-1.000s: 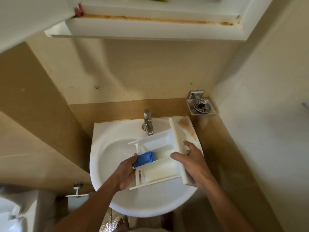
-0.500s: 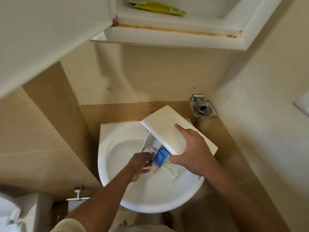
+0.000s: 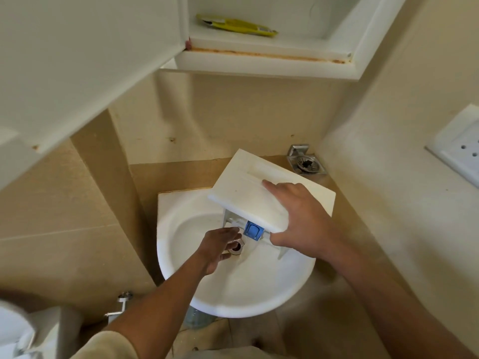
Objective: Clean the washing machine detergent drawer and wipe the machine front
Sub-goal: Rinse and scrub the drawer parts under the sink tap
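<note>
The white detergent drawer is tipped up over the white basin, its flat front panel facing me. My right hand grips that panel from the right, fingers over its face and thumb under its lower edge. Below the panel the drawer's blue insert shows, with white compartment walls beside it. My left hand is in the bowl just left of the blue insert, fingers curled over the metal drain. Whether the left hand touches the drawer is unclear. The tap is hidden behind the drawer.
An open white cabinet door hangs overhead at the left; its shelf holds a yellow packet. A metal holder sits in the wall corner. A wall socket is at right, a toilet at lower left.
The drawer has been turned from lying open side up in the basin to standing tipped with its front panel up. My left hand has left the blue insert and dropped to the drain.
</note>
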The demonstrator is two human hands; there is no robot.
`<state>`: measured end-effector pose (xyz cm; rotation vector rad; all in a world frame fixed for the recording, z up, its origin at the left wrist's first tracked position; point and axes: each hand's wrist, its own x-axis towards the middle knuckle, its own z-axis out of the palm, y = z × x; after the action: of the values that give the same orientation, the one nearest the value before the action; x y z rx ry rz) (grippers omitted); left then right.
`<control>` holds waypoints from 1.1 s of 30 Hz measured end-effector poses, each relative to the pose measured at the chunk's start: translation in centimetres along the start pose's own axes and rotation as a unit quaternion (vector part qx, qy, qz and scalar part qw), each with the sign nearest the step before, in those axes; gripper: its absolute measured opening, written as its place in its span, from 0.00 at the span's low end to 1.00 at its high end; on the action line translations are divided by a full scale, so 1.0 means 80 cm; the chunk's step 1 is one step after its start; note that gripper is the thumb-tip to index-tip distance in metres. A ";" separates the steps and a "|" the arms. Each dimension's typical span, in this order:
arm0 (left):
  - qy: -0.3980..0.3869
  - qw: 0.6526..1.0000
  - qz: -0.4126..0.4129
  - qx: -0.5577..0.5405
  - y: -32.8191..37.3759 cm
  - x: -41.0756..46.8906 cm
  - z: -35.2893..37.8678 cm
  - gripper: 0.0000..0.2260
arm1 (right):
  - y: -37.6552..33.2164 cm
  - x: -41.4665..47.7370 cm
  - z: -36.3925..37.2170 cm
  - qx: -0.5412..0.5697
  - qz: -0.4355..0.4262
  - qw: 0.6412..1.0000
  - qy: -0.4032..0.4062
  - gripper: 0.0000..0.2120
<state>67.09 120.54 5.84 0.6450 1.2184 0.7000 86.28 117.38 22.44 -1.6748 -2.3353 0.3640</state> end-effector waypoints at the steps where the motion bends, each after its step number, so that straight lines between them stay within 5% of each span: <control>1: 0.003 1.000 0.003 0.000 0.001 -0.002 0.003 0.15 | 0.001 0.000 -0.002 -0.004 -0.007 1.000 -0.001 0.51; 19: 0.086 0.985 0.065 -0.132 -0.004 -0.048 0.097 0.14 | 0.076 -0.004 -0.059 -0.027 -0.178 0.983 -0.021 0.51; 28: 0.110 0.965 0.093 -0.219 -0.002 -0.093 0.143 0.27 | 0.079 0.001 -0.069 -0.002 -0.250 0.968 -0.014 0.51; 33: 0.083 0.953 0.187 -0.224 0.021 -0.101 0.148 0.29 | 0.070 -0.015 -0.087 0.005 -0.272 0.957 0.104 0.51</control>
<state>76.85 114.52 14.63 0.4407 1.0450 1.3282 94.00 118.36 26.98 -0.9414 -2.4893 0.0829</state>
